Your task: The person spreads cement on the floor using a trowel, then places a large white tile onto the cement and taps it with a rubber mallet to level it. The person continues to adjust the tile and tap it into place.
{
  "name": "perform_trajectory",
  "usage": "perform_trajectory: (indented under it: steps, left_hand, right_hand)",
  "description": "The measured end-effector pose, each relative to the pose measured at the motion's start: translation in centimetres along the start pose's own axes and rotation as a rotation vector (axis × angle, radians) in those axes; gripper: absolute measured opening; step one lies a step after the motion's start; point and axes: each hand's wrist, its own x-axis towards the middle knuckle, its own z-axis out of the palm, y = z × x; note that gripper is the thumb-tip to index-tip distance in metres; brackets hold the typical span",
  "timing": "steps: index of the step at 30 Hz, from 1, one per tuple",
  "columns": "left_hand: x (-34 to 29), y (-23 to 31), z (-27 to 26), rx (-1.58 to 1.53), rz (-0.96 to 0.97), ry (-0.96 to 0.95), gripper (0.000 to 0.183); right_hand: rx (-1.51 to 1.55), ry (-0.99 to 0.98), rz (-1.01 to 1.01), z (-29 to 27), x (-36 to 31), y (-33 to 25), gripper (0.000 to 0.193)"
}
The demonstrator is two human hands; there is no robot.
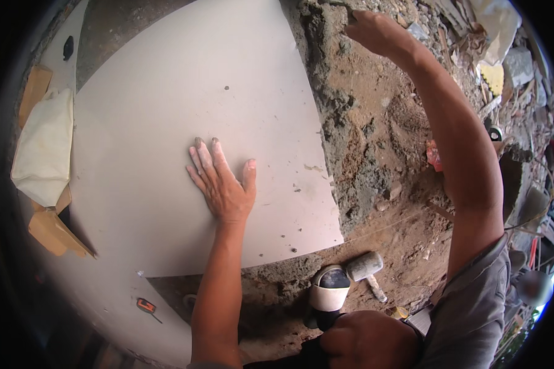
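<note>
My left hand (224,187) lies flat on a large white slab (141,160), fingers spread and thumb out to the side. Some of its fingertips are dirty. My right hand (378,32) reaches far forward, over wet grey mortar (332,40) and soil beyond the slab's right edge. Its fingers are curled in, and whatever they may hold cannot be made out. Small dark crumbs dot the slab, mostly near its right edge and near corner.
A mallet (364,267) lies on the dirt by my sandalled foot (331,289). An orange and black tape measure (146,305) rests on a pale surface at lower left. A cream bag (45,144) sits on cardboard (54,232) at left. Rubble (517,67) is heaped at right.
</note>
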Motion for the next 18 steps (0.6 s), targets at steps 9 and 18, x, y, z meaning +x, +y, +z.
perform_trajectory:
  steps: [9,18]
  left_hand:
    - [0.1,-0.1,-0.1,0.021,0.01,0.006,0.077]
    - [0.1,0.1,0.0,0.05,0.0,-0.017,0.077]
  right_hand:
    - [-0.093,-0.052,0.284,-3.0,-12.2,-3.3,0.022]
    - [-0.54,-0.096,-0.119,-1.7,2.3,-1.1,0.045]
